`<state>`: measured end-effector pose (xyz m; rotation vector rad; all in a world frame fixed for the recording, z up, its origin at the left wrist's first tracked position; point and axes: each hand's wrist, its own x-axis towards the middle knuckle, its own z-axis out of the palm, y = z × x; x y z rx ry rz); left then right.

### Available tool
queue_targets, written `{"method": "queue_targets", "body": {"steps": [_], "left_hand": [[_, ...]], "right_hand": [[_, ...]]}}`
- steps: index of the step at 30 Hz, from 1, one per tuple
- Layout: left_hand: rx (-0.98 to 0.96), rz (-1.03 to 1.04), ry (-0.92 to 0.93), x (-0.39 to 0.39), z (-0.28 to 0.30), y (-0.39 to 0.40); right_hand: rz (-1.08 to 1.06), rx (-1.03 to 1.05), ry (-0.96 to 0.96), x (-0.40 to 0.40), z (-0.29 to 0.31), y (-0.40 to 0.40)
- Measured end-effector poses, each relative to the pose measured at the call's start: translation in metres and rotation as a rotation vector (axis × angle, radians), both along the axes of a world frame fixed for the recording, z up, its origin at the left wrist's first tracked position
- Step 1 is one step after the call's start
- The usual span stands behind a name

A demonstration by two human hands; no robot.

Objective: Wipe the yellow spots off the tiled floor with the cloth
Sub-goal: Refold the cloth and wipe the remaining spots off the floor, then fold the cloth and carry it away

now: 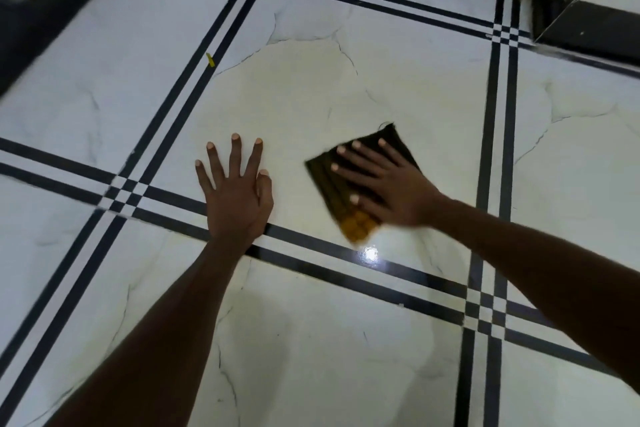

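A dark folded cloth (329, 180) with a yellow-stained corner lies flat on the white tiled floor (311, 90). My right hand (384, 184) presses on it with straight, spread fingers. To its left, my left hand (235, 194) rests flat on the bare tile, fingers spread, holding nothing. A small yellow spot (210, 59) sits on the floor farther away at the upper left, beside a black stripe. The tile around the cloth has a faint yellowish tint.
Double black stripes (498, 149) cross the floor in a grid. A dark skirting (52, 10) runs along the upper left. A dark step or wall base (588, 28) stands at the upper right corner. A light glare (370, 253) shines just below the cloth.
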<state>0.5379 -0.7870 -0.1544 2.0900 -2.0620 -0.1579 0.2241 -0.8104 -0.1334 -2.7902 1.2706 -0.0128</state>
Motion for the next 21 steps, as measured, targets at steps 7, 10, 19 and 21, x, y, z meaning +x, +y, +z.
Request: {"method": "queue_targets", "body": {"steps": [7,10,19,21], "left_hand": [[0.046,0.049,0.07,-0.01,0.011,0.0],[0.111,0.049,0.25,-0.038,0.034,-0.002],[0.341,0.168,0.762,-0.093,0.094,-0.024],[0.433,0.193,0.889,-0.094,0.113,-0.026]], "right_hand": [[-0.414,0.06,-0.135,0.101,-0.008,-0.028],[-0.403,0.159,-0.324,0.102,-0.004,0.0],[-0.945,0.588,-1.334,0.061,0.044,0.017],[-1.033,0.551,-1.384,0.054,0.05,0.009]]}}
